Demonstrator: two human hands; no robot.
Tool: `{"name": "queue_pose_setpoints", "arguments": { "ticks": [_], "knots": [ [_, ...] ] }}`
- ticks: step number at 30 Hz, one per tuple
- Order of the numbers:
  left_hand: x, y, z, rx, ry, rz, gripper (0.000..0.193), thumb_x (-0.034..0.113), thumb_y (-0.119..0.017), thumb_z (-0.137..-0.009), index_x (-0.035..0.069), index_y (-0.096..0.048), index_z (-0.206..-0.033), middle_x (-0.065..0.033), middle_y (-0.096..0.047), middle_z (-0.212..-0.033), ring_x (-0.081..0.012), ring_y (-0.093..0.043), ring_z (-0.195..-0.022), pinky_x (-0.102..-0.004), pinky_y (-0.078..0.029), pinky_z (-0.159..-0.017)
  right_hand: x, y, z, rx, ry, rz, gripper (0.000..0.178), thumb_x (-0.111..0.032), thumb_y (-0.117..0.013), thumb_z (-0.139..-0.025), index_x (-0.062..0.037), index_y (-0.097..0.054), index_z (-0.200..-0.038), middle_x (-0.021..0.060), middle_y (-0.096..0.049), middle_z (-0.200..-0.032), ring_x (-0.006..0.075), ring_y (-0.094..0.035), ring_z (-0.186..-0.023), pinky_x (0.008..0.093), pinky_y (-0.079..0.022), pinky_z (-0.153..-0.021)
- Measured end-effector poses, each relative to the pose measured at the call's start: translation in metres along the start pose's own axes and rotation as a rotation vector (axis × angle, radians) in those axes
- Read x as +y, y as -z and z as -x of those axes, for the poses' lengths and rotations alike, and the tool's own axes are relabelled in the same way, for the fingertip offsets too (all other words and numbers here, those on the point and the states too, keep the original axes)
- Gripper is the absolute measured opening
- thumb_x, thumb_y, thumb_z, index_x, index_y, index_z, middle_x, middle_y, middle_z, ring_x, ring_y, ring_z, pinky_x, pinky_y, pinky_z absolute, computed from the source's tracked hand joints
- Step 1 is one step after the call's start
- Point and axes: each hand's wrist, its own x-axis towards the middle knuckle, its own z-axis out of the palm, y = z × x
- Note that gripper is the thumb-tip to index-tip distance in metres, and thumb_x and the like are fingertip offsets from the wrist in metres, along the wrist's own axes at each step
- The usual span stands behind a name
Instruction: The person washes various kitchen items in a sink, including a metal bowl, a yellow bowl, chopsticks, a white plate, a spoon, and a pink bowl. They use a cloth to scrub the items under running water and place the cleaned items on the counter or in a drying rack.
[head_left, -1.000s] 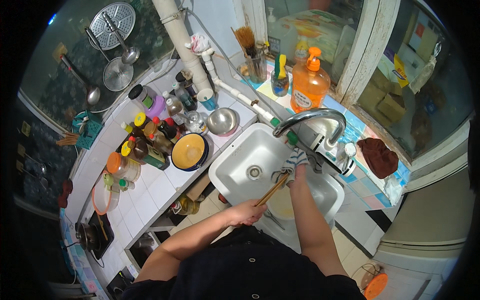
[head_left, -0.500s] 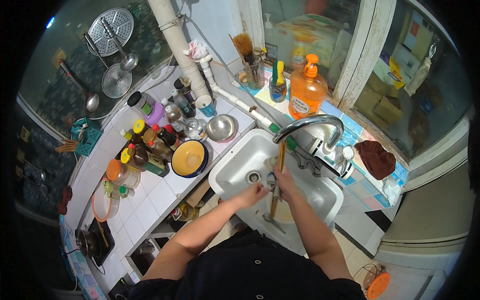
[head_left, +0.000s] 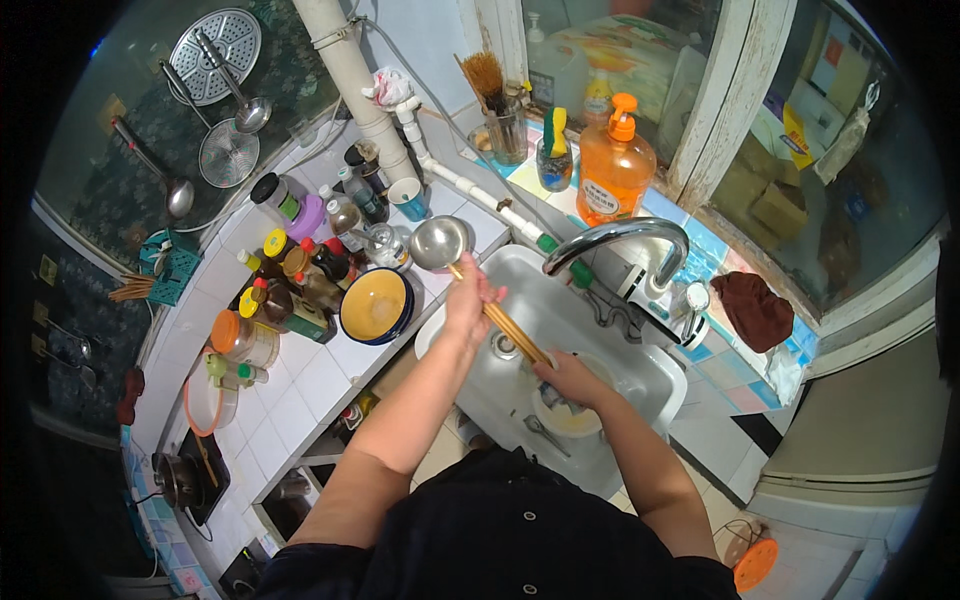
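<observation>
A bundle of wooden chopsticks (head_left: 513,333) slants over the white sink (head_left: 655,410). My left hand (head_left: 466,308) is closed round its upper-left end, beside a steel bowl (head_left: 439,243) on the counter edge. Lower down, my right hand (head_left: 572,380) is closed round the other end; its fingertips are partly hidden. Some greyish, cloth-like material shows below that hand, but I cannot make out its kind. Beneath lies a pale round bowl (head_left: 580,424) in the sink, next to a metal utensil (head_left: 546,436).
The chrome faucet (head_left: 620,232) arches over the sink. Behind it stand an orange soap pump bottle (head_left: 615,165) and a glass with a sponge (head_left: 554,160). Left on the counter are a yellow bowl (head_left: 376,308) and several seasoning bottles. A brown cloth (head_left: 752,312) lies at right.
My left hand has moved up and forward to the chopsticks' far end. The bundle has tipped from nearly upright in the picture to a slant toward the upper left. My right hand has come slightly nearer.
</observation>
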Motion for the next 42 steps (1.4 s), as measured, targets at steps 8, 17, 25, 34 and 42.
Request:
{"name": "queue_pose_setpoints", "arguments": {
  "ticks": [8, 17, 25, 34, 42],
  "knots": [
    [-0.001, -0.004, 0.004, -0.008, -0.205, 0.039, 0.037, 0.042, -0.04, -0.092, 0.011, -0.037, -0.071, 0.0014, -0.031, -0.052, -0.0115, -0.03, -0.044, -0.0311, -0.043, -0.056, 0.026, -0.02, -0.01, 0.407, -0.197, -0.944, 0.043, -0.044, -0.039, -0.091, -0.0073, -0.047, -0.111, 0.0047, -0.055, -0.085, 0.0132, -0.052, -0.078, 0.0279, -0.045, -0.065],
    [-0.122, 0.047, 0.046, -0.176, -0.139, -0.495, 0.02, 0.022, -0.046, -0.09, 0.004, -0.05, -0.081, -0.0032, -0.05, -0.063, -0.0134, -0.051, -0.062, -0.0263, -0.043, -0.06, 0.061, -0.064, -0.048, 0.365, -0.165, -0.964, 0.035, -0.032, -0.034, -0.095, -0.0053, -0.054, -0.105, 0.0058, -0.055, -0.094, 0.0158, -0.052, -0.082, 0.03, -0.042, -0.07],
    [-0.029, 0.094, -0.051, 0.152, -0.078, -1.028, 0.026, 0.026, -0.05, -0.087, 0.0, -0.05, -0.088, -0.0148, -0.059, -0.073, -0.0255, -0.06, -0.068, -0.0369, -0.047, -0.064, 0.112, -0.064, -0.041, 0.47, -0.274, -0.314, 0.032, -0.022, -0.047, -0.088, 0.0009, -0.05, -0.11, 0.0094, -0.056, -0.097, 0.017, -0.053, -0.087, 0.0326, -0.043, -0.076],
    [-0.002, 0.149, -0.166, 0.113, -0.266, -1.424, 0.044, 0.026, -0.062, -0.078, -0.001, -0.045, -0.109, -0.0258, -0.058, -0.095, -0.0389, -0.054, -0.094, -0.0427, -0.042, -0.08, 0.159, -0.052, 0.001, 0.779, -0.38, -0.177, 0.046, -0.014, -0.051, -0.082, -0.0007, -0.036, -0.123, 0.0209, -0.058, -0.101, 0.0309, -0.056, -0.097, 0.0362, -0.042, -0.084],
    [0.001, 0.131, -0.147, 0.152, -0.297, -1.636, 0.064, 0.019, -0.062, -0.076, 0.003, -0.03, -0.129, -0.024, -0.028, -0.12, -0.0386, -0.039, -0.107, -0.0387, -0.034, -0.093, 0.219, -0.054, 0.008, 0.721, -0.664, 0.203, 0.05, -0.013, -0.053, -0.077, -0.0038, -0.038, -0.123, 0.0218, -0.056, -0.105, 0.0391, -0.055, -0.094, 0.0434, -0.044, -0.08]
  ]
}}
